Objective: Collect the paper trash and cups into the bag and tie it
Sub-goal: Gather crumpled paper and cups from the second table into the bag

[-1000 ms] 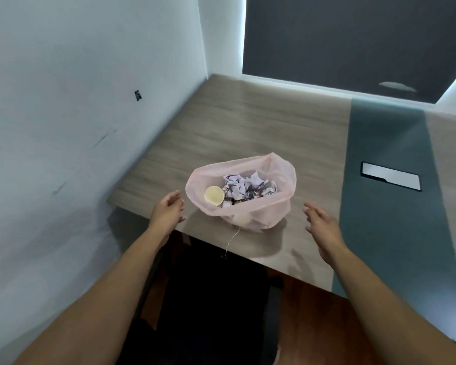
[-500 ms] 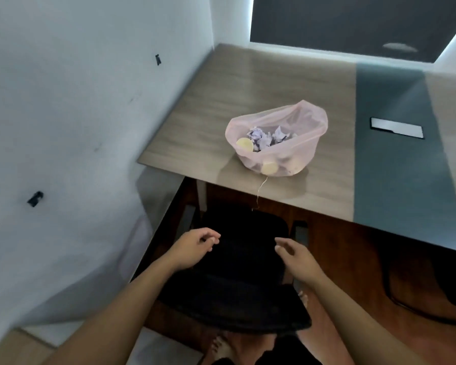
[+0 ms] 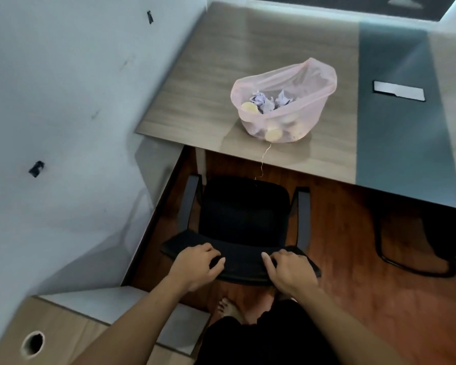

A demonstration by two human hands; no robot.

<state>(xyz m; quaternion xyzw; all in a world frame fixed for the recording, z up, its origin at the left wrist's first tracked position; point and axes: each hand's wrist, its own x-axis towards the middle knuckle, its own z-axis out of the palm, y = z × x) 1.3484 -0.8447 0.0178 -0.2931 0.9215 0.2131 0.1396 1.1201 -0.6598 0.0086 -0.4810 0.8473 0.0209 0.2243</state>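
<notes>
A thin pink plastic bag [image 3: 313, 80] stands open on the wooden table [image 3: 208, 83], near its front edge. Inside it lie crumpled pale purple paper [image 3: 267, 101] and cream paper cups [image 3: 249, 107]; one more cup [image 3: 273, 134] shows through the bag's lower wall. A thin string [image 3: 263, 162] trails from the bag over the table edge. Both hands are far below the bag. My left hand [image 3: 196, 264] and my right hand [image 3: 290, 270] grip the top edge of the black chair's backrest [image 3: 241, 259].
The black chair's seat [image 3: 242, 209] with grey armrests sits tucked against the table front. A white wall [image 3: 63, 101] runs along the left. A grey strip with a white cover plate [image 3: 398, 90] crosses the table's right part. My bare foot [image 3: 228, 308] stands on the reddish wooden floor.
I have stepped back from the table. Both hands dropped away from the bag's sides and closed on the chair's backrest. The bag stays where it was, still open.
</notes>
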